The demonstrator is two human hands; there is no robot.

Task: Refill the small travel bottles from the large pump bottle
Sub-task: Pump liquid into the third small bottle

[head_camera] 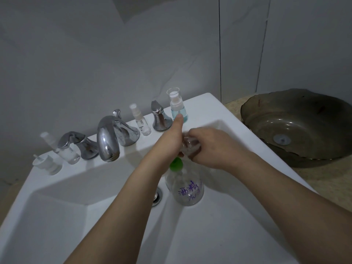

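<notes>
Head view only: both hands meet over the white sink [57, 216], above the large pump bottle [184, 189], which stands in the basin beside the drain [157, 196], green pump head [176, 164] just under the hands. The right hand [207, 147] curls round a small clear travel bottle [188, 146]; the left hand [172, 138] reaches to its near side, thumb raised, but whether it grips anything I cannot tell. On the sink ledge stand a blue bottle [178, 109], a clear spray bottle [142, 122] between faucet [108, 138] and handle [160, 117], and two more bottles at far left. Judging by this, filling is in hand; next, the opening must sit under the spout before pressing.
</notes>
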